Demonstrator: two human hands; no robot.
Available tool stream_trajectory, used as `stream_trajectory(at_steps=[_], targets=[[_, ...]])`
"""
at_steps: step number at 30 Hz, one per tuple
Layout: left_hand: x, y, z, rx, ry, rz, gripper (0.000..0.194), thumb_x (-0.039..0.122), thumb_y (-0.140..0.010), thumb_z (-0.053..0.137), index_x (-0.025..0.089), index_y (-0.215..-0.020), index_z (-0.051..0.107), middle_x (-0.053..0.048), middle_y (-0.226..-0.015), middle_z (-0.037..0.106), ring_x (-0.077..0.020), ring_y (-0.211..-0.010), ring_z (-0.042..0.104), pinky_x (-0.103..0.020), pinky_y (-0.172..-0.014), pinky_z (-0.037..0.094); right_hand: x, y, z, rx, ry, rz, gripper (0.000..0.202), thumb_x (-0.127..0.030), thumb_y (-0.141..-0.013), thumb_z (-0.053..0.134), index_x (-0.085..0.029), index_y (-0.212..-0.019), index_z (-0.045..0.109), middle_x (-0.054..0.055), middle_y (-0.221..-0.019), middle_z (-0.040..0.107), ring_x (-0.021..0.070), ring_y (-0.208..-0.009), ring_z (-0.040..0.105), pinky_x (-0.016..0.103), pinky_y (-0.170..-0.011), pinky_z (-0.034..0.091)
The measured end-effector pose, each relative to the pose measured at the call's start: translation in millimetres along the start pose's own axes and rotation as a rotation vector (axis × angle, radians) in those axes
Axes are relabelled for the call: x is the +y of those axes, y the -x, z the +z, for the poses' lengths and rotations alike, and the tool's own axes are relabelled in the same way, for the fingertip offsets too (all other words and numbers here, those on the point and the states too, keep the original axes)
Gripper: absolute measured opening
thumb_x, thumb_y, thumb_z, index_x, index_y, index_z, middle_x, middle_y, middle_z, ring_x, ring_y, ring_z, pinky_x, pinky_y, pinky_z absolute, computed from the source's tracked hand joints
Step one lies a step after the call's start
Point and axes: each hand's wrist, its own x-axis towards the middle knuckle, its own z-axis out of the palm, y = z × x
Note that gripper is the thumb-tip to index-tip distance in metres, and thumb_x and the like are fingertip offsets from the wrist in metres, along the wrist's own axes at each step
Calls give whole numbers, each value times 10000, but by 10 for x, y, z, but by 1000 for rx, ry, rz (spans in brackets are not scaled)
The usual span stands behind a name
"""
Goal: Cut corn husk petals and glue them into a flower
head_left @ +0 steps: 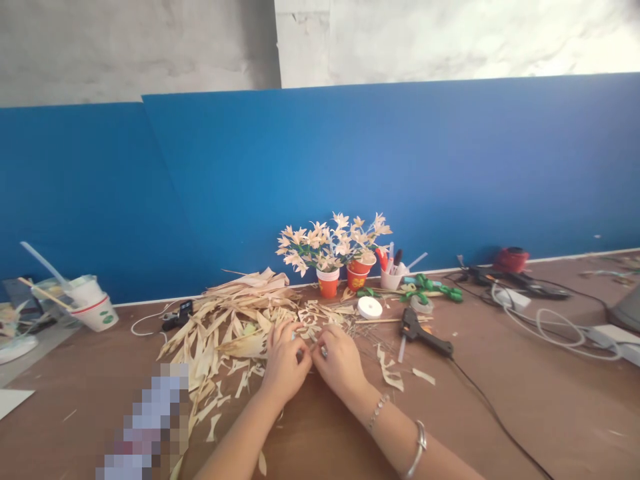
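Observation:
My left hand (287, 360) and my right hand (340, 360) are close together over the brown table (310, 433), fingertips nearly meeting. Both have curled, pinched fingers; whatever they hold is too small or hidden to name. Dried pale husks (245, 300) are heaped just beyond and to the left of my left hand. Small husk scraps (390, 370) lie to the right of my right hand. Behind the hands, pale artificial flowers (320, 243) with green stems stand in red paper cups (328, 285). A white tape roll (369, 307) lies beyond my right hand.
A black glue gun (423, 333) with a trailing cord lies on the right. Farther right are a white cable (550, 333) and a power strip (615, 340). Green tape or stems (433, 288) lie behind. White cups (95, 310) stand at the left, before a blue partition (300, 167).

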Motion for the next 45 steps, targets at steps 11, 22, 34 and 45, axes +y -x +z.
stream_trajectory(at_steps=[11,22,34,45], targets=[[-30,17,-42,-61,13,-11,156,168,-786,527,237,-707,643,-30,-1195,569,-281,-1238,381,-554,-1047,244,53,10,-37,-83,-217,-121,155,-105,-765,516,-184,-850,618,70,-929,585,192,-883,542,312,-799,452],[3,6,-8,-41,33,-75,162,149,-755,542,207,-618,606,-33,-1178,585,-292,-1228,389,-543,-1029,266,-11,17,16,-1,12,-106,146,-55,-739,503,-166,-717,595,65,-827,599,199,-812,545,304,-736,423],[-74,32,-28,-113,-63,-48,203,187,-809,511,259,-729,683,-21,-1182,600,-296,-1249,383,-597,-1059,164,95,1,-22,-81,-100,-129,138,-64,-747,519,-173,-735,601,74,-888,590,201,-850,547,318,-773,451],[-356,10,24,-30,-232,-238,357,62,-785,414,176,-981,689,-105,-1081,652,-306,-1138,495,-544,-1002,311,137,12,-29,-183,-60,-113,249,-20,-783,495,-176,-855,675,79,-908,609,199,-874,556,313,-796,451]])
